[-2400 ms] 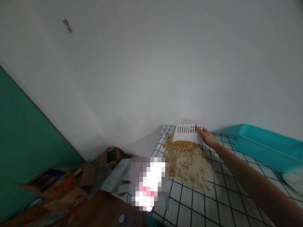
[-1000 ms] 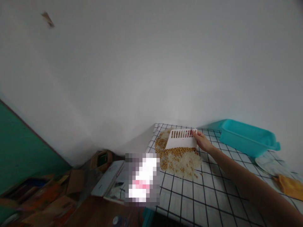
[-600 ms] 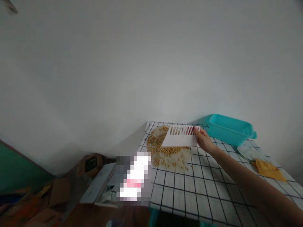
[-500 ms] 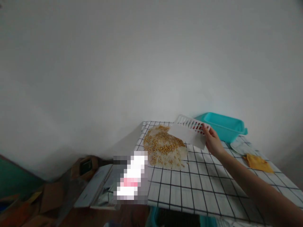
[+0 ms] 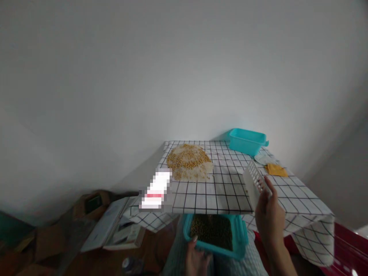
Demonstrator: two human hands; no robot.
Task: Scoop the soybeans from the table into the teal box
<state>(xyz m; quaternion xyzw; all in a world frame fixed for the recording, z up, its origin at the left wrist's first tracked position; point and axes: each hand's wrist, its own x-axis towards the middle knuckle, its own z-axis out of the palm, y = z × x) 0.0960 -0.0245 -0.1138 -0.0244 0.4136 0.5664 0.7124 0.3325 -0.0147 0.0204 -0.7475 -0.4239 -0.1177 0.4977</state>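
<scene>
My right hand (image 5: 270,214) is closed around one end of a white slotted plastic tray (image 5: 253,186), tilted up on edge over the front right of the table. My left hand (image 5: 197,258) grips the near rim of a teal plastic tub (image 5: 241,245), its thumb over the edge. That tub rests on my lap below the table edge, holding many small dark greenish-brown grains (image 5: 211,232). Yellow round beans (image 5: 186,159) lie spread over a pale, crumpled-looking sheet (image 5: 198,174) at the table's left side.
A second teal tub (image 5: 247,142) stands at the back right of the checked tablecloth (image 5: 227,188). Near it lie a clear plastic piece (image 5: 263,159) and a yellow cloth (image 5: 276,170). Cardboard boxes (image 5: 92,203) and an open white box (image 5: 126,234) are on the floor, left.
My right hand has drawn the white slotted tray from beside the beans back toward me and turned it on edge. My left hand and more of the lap tub have come into view.
</scene>
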